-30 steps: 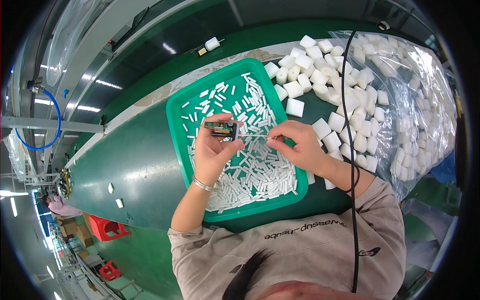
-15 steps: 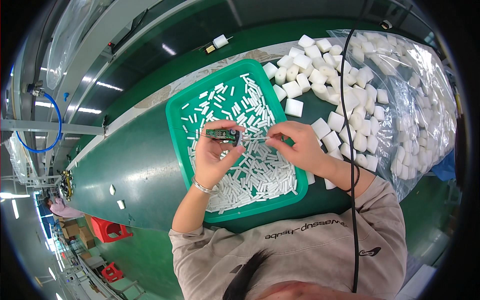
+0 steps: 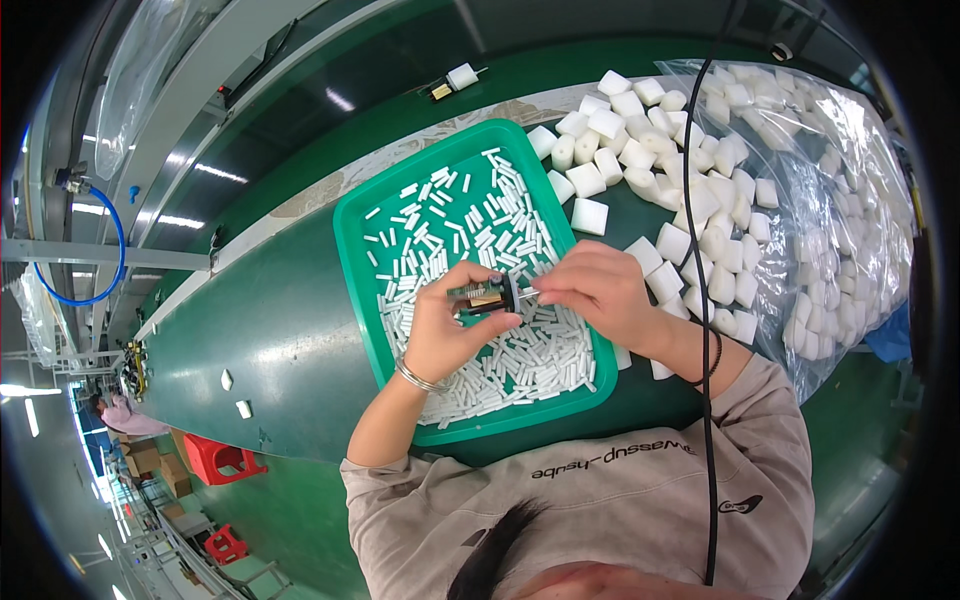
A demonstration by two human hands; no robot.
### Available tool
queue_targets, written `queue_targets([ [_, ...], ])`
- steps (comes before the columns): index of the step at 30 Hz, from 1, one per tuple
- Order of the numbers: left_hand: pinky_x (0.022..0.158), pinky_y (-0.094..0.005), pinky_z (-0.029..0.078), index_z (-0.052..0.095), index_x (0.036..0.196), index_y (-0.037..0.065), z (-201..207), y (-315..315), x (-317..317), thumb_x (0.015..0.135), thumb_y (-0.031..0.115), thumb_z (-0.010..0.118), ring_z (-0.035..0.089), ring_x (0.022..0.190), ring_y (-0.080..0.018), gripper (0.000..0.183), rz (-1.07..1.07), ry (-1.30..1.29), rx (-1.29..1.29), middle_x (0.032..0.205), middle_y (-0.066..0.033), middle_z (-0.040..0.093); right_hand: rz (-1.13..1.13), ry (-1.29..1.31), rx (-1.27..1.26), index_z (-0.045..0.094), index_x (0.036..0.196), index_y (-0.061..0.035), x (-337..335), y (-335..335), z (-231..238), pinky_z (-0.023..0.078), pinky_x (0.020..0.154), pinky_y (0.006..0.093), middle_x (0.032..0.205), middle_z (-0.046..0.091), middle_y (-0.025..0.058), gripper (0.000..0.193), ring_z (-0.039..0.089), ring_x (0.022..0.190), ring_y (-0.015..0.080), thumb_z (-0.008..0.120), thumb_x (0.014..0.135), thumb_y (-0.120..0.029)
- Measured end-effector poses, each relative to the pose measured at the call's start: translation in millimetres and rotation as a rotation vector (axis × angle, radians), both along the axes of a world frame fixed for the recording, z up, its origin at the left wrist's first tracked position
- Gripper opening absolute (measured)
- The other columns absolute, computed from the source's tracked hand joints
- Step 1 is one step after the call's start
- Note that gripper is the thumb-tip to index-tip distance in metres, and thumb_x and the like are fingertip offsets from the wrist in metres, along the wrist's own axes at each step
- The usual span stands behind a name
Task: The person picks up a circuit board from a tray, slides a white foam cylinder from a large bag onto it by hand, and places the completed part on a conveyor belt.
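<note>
My left hand (image 3: 440, 330) is closed around a small electronic unit (image 3: 488, 294) with a green circuit board, a gold-coloured block and a black end. My right hand (image 3: 603, 292) pinches a thin pale rod (image 3: 529, 293) at the unit's black end; my fingers hide most of it, so I cannot tell whether it is a shaft or a tube. Both hands hover over a green plastic tray (image 3: 350, 265). Short white tubes (image 3: 545, 365) lie loose across its bottom, thickest on the near side.
White foam cylinders (image 3: 590, 217) are heaped right of the tray, and a clear plastic bag (image 3: 850, 200) holds more. A similar unit with a white cylinder (image 3: 462, 77) lies beyond the tray. A black cable (image 3: 706, 400) hangs at the right. Red stools (image 3: 215, 460) stand at left.
The unit has shifted right and slightly nearer to me and has turned, showing its gold-coloured block. My right fingers are closer to its black end, and less of the rod shows.
</note>
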State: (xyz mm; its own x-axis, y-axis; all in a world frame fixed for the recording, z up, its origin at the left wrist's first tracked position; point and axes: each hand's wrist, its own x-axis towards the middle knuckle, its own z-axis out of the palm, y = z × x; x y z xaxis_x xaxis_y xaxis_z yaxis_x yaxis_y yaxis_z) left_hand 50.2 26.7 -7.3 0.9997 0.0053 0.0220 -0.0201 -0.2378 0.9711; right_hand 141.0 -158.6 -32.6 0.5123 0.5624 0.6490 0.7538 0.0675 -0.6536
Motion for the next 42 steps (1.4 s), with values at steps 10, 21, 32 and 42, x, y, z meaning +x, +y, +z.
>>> queue_targets([
  [10,0.062,-0.0215,0.047,0.054,0.096,0.001,9,-5,3,0.070,-0.002,0.066,0.054,0.072,-0.0087,0.029,0.043,0.218,-0.425,0.086,-0.0046,0.057,0.016,-0.292,-0.091,0.059,0.082,-0.0048,-3,2,9,0.045,0.060,0.0295,0.074,0.057,0.0049,0.018,0.054,0.069,0.0205,0.063,0.064,-0.007],
  [21,0.066,-0.0258,0.051,0.054,0.091,0.001,4,2,5,0.065,-0.009,0.065,0.058,0.078,-0.0141,0.030,0.292,0.095,-0.597,0.096,-0.0108,0.060,-0.261,-0.502,-0.760,0.057,0.087,-0.0071,43,-25,12,0.044,0.068,0.0284,0.088,0.052,0.0036,0.022,0.051,0.086,0.0187,0.053,0.066,-0.002],
  [32,0.071,-0.0236,0.049,0.052,0.086,0.005,-2,3,2,0.061,-0.012,0.066,0.056,0.086,-0.0142,0.033,0.253,0.004,-0.539,0.096,-0.0079,0.058,-0.405,-0.234,-0.780,0.053,0.098,-0.0050,37,-29,25,0.046,0.068,0.0321,0.088,0.052,0.0093,0.031,0.053,0.082,0.0248,0.061,0.068,-0.004],
  [42,0.077,-0.0271,0.049,0.052,0.089,0.005,1,-5,-4,0.061,-0.010,0.068,0.057,0.089,-0.0180,0.036,0.276,-0.151,-0.498,0.095,-0.0092,0.057,0.127,0.622,0.061,0.052,0.099,0.0015,0,-1,29,0.048,0.073,0.0274,0.098,0.054,0.0099,0.023,0.056,0.090,0.0172,0.053,0.077,0.006],
])
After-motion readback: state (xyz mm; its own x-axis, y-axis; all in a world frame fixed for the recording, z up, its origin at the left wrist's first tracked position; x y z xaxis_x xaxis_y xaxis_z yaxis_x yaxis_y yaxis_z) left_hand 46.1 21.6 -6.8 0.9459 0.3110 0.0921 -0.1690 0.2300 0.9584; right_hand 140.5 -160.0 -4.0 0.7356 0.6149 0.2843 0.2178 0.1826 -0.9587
